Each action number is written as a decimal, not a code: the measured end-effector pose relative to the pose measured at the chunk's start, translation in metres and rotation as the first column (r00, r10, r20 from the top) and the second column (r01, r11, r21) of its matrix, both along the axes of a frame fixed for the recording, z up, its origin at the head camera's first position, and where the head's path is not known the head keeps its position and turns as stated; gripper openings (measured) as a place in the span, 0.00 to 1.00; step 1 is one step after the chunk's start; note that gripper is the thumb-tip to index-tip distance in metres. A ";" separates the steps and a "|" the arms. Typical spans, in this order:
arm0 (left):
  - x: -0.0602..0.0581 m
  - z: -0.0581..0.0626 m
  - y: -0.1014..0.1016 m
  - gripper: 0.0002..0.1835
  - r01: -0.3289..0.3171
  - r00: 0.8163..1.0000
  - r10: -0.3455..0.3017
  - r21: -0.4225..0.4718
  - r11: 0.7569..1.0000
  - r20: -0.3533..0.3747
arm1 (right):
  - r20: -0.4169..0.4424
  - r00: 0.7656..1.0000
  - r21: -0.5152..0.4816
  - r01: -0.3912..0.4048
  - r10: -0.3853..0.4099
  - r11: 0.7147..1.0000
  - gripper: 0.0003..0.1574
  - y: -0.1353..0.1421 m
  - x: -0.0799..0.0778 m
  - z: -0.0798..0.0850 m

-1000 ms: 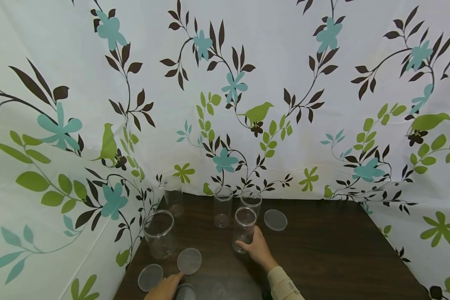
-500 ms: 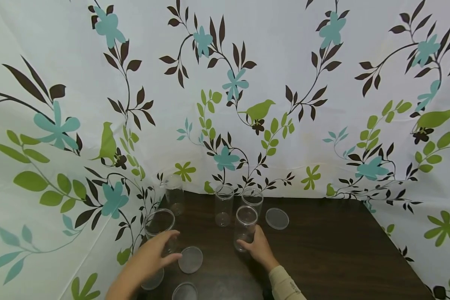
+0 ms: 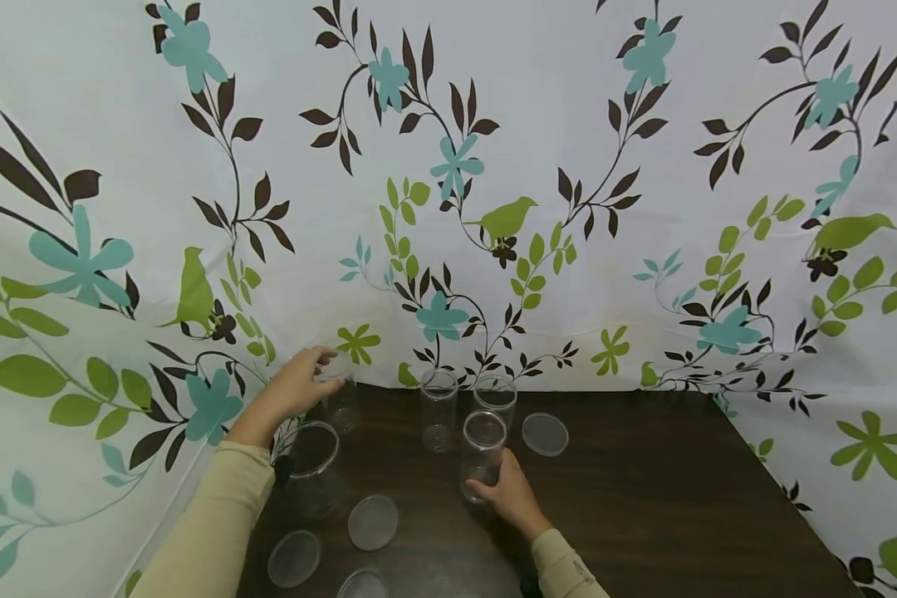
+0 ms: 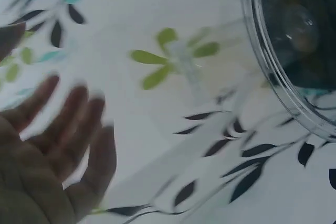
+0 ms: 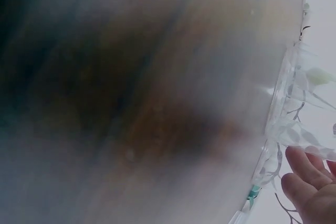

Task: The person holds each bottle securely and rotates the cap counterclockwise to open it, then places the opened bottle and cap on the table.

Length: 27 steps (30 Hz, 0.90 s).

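My right hand (image 3: 514, 497) grips a clear plastic jar (image 3: 482, 455) low on its side, thumb across the front. The jar is upright and lidless at mid-table; in the right wrist view the fingertips (image 5: 300, 162) lie against clear plastic. At the back left, my left hand (image 3: 296, 384) reaches out to the rim of a tall clear jar (image 3: 341, 407), overlapping it in the head view. Its fingers are spread and loosely bent, with nothing between them in the left wrist view. A wider clear jar (image 3: 316, 477) stands below my left forearm.
Two more clear jars (image 3: 438, 419) (image 3: 497, 394) stand near the back edge. Flat clear lids lie on the dark wood table (image 3: 643, 498): one (image 3: 545, 434) right of the jars, others (image 3: 372, 522) (image 3: 295, 559) (image 3: 363, 585) front left. Patterned white cloth (image 3: 605, 274) hangs behind and beside the table.
My left hand has moved from the lids at the front left, over the wide jar, up to the tall jar at the back left. The right hand keeps its hold, almost still.
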<state>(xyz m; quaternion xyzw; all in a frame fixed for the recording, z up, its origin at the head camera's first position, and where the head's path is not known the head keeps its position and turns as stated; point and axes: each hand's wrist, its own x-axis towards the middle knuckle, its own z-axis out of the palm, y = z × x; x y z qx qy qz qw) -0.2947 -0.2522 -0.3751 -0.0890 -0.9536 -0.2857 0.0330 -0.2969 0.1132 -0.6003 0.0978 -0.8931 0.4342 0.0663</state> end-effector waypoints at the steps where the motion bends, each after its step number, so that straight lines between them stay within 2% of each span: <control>1: -0.008 -0.002 -0.003 0.32 -0.024 1.000 0.024 -0.006 1.000 0.017 | 0.000 1.000 -0.001 -0.008 0.008 1.000 0.44 0.000 0.000 0.000; 4: -0.028 -0.012 -0.012 0.37 -0.109 0.991 0.113 -0.056 0.992 0.071 | 0.000 1.000 -0.010 -0.021 0.021 1.000 0.45 -0.001 0.000 0.000; 7: -0.043 -0.022 -0.019 0.41 -0.150 0.977 0.160 -0.084 0.985 0.138 | -0.011 1.000 0.000 -0.022 0.022 1.000 0.45 -0.001 -0.001 -0.001; 12: -0.061 -0.035 -0.028 0.46 -0.152 0.959 0.161 -0.056 0.987 0.231 | -0.013 1.000 0.024 -0.020 0.020 1.000 0.44 -0.001 -0.002 -0.001; 16: -0.072 -0.042 -0.028 0.48 -0.150 0.954 0.157 -0.046 0.988 0.254 | 0.000 1.000 0.034 -0.017 0.017 0.999 0.44 -0.001 -0.002 0.001; 21: -0.082 -0.047 -0.024 0.49 -0.160 0.948 0.179 -0.092 0.983 0.263 | -0.010 1.000 0.036 -0.019 0.019 0.999 0.44 -0.002 -0.002 0.000; 27: -0.094 -0.056 -0.020 0.52 -0.137 0.934 0.180 -0.158 0.978 0.308 | -0.006 1.000 0.027 -0.029 0.029 0.999 0.42 0.000 -0.003 -0.002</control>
